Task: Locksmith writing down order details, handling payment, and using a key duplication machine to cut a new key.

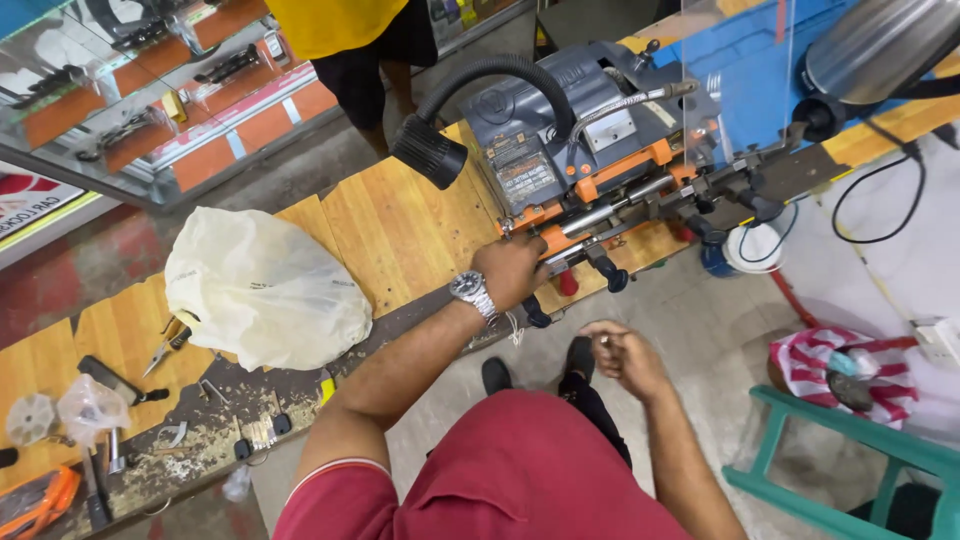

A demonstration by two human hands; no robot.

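The left hand (510, 270), a metal wristwatch (472, 291) on its wrist, lies on the front edge of the grey-and-orange key-cutting machine (570, 150), fingers curled over a part near its orange carriage — what exactly they grip is hidden under the hand. The machine sits at about 1 o'clock from the picture's centre, on a wooden workbench (400, 225). The right hand (622, 355), at roughly 4 o'clock from the left one and well clear of the bench, is closed into a loose fist around a small metal piece (only a glint shows at the thumb, too small to name). A black flexible lamp (435, 150) arches from the machine toward 11 o'clock. At 9 o'clock from the left hand rests a crumpled pale plastic bag (265, 290), and beyond it, toward 8 o'clock, pliers (165, 345) and loose keys (255, 435) lie among sawdust. At 4 o'clock from the right hand stands a teal stool (850, 450) — a striped cloth (825, 365) sits just above it. Another person's yellow shirt (335, 22) shows at 12 o'clock.
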